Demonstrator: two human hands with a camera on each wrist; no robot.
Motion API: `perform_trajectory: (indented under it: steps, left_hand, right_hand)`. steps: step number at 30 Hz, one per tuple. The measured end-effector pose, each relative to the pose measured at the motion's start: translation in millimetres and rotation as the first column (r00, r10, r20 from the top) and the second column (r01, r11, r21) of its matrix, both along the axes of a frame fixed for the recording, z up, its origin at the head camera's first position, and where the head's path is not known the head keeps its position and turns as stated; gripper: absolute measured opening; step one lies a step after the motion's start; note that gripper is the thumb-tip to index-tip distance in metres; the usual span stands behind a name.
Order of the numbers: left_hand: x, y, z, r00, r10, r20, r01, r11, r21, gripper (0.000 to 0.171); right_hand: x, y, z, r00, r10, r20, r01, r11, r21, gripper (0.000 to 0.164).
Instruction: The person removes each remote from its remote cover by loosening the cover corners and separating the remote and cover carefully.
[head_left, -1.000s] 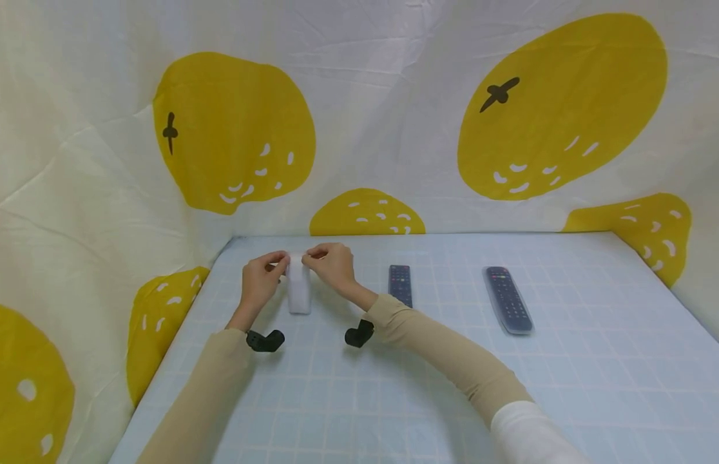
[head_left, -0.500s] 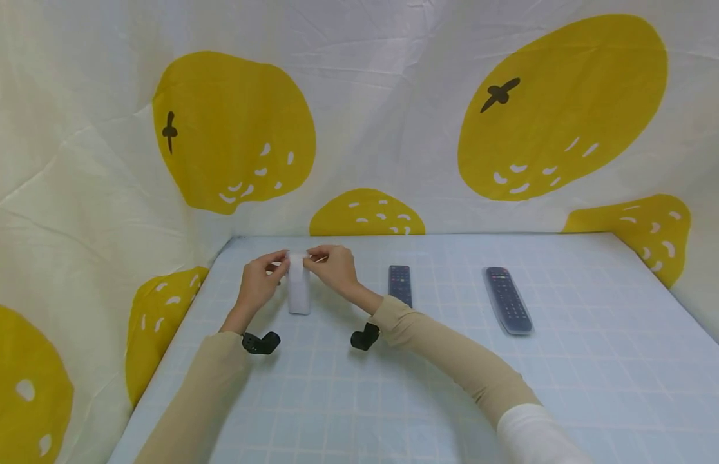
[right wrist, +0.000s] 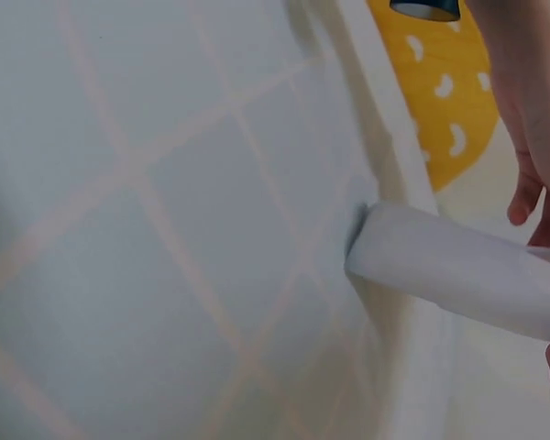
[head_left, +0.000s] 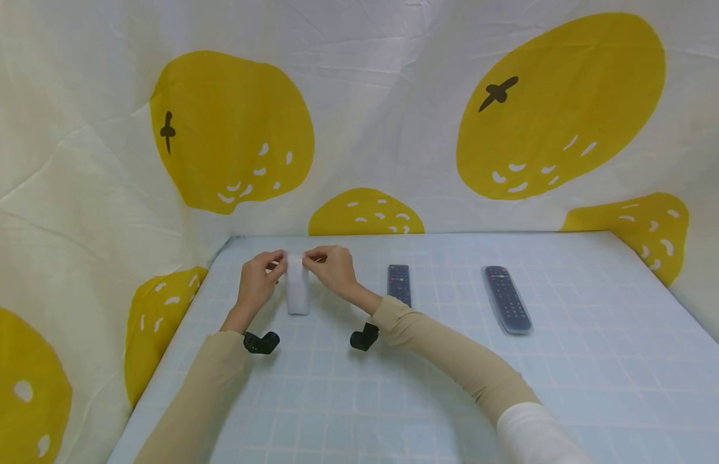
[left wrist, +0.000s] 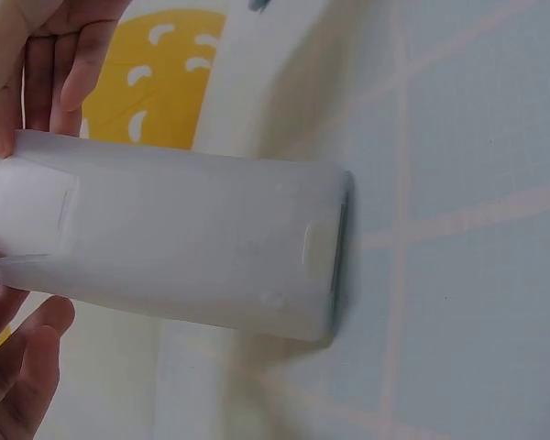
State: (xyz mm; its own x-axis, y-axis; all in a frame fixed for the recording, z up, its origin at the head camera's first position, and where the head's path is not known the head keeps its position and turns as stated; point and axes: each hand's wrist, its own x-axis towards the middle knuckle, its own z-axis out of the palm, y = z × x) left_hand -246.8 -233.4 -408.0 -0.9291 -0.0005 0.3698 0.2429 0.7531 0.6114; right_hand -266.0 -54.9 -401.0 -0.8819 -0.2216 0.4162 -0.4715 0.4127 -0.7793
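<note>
A whitish remote control cover [head_left: 297,293] stands at the back left of the table, its far end lifted and its near end close to the tabletop. My left hand [head_left: 258,281] pinches the far end's left corner with thumb and fingers. At the opposite corner, my right hand [head_left: 334,272] pinches too. Seen in the left wrist view, the cover [left wrist: 202,243] shows a smooth translucent face, a squarish flap at the held end and a dark strip along its lower edge. The right wrist view catches the cover [right wrist: 454,266] from the side, between both hands' fingers.
A dark remote control [head_left: 399,282] lies right of the hands, partly behind the right sleeve. Further right lies another dark remote [head_left: 508,300] in a clear cover. A white curtain [head_left: 388,129] with yellow fruit prints borders the table [head_left: 336,399]. Both wrists wear black cameras.
My wrists have drifted slightly apart, the left one outward and the right one to the right. The fingertips keep their hold at the cover's far end; both dark remotes lie unmoved.
</note>
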Motion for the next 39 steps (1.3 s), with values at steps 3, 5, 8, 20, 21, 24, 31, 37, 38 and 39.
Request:
perform_trajectory:
  steps: [3, 5, 8, 20, 21, 24, 31, 37, 38, 39]
  left_hand:
    - [0.0, 0.3, 0.3, 1.000, 0.002, 0.006, -0.002, 1.000, 0.002, 0.031]
    - [0.3, 0.7, 0.4, 1.000, 0.000, 0.007, 0.000, 1.000, 0.016, 0.031]
    - [1.2, 1.5, 0.8, 1.000, 0.000, 0.004, 0.000, 0.999, 0.049, 0.030]
    - [4.1, 2.2, -0.1, 1.000, -0.001, -0.015, 0.003, 0.985, 0.175, 0.029]
    - [4.2, 2.0, -0.8, 1.000, 0.003, -0.015, 0.000, 0.983, 0.183, 0.029]
    - [4.1, 1.7, -2.5, 1.000, 0.012, -0.021, -0.007, 0.978, 0.209, 0.028]
    - [3.8, 1.3, -4.0, 1.000, 0.023, -0.008, -0.021, 0.976, 0.218, 0.030]
    - [5.4, -1.7, -4.2, 1.000, -0.007, 0.017, 0.003, 0.972, 0.236, 0.031]
    - [5.9, -2.2, -4.4, 1.000, -0.016, 0.022, 0.010, 0.970, 0.243, 0.031]
    - [6.6, -2.6, -4.3, 0.999, -0.024, 0.026, 0.017, 0.967, 0.253, 0.032]
  right_hand:
    - [0.2, 0.6, 0.6, 1.000, 0.007, -0.003, -0.007, 1.000, -0.004, 0.015]
    - [-0.2, 0.8, 0.6, 1.000, 0.011, -0.016, -0.011, 1.000, -0.003, 0.014]
    - [-1.2, 0.5, 0.2, 0.999, 0.021, -0.037, -0.021, 1.000, 0.001, 0.014]
    - [-1.8, -2.1, -0.7, 0.999, 0.036, -0.040, -0.036, 0.999, 0.009, 0.014]
    - [-1.9, -2.3, -0.7, 0.998, 0.039, -0.042, -0.039, 0.999, 0.010, 0.015]
    - [-2.0, -2.5, 0.2, 0.997, 0.052, -0.051, -0.051, 0.999, 0.010, 0.015]
    - [-2.4, -1.5, 3.5, 0.995, 0.078, -0.056, -0.078, 0.997, 0.011, 0.014]
    - [-1.8, 0.1, 4.6, 0.994, 0.097, -0.053, -0.096, 0.995, 0.026, 0.013]
    - [-1.7, 0.5, 4.9, 0.994, 0.100, -0.052, -0.098, 0.995, 0.029, 0.013]
    - [-1.4, 1.1, 5.3, 0.993, 0.104, -0.050, -0.102, 0.994, 0.033, 0.013]
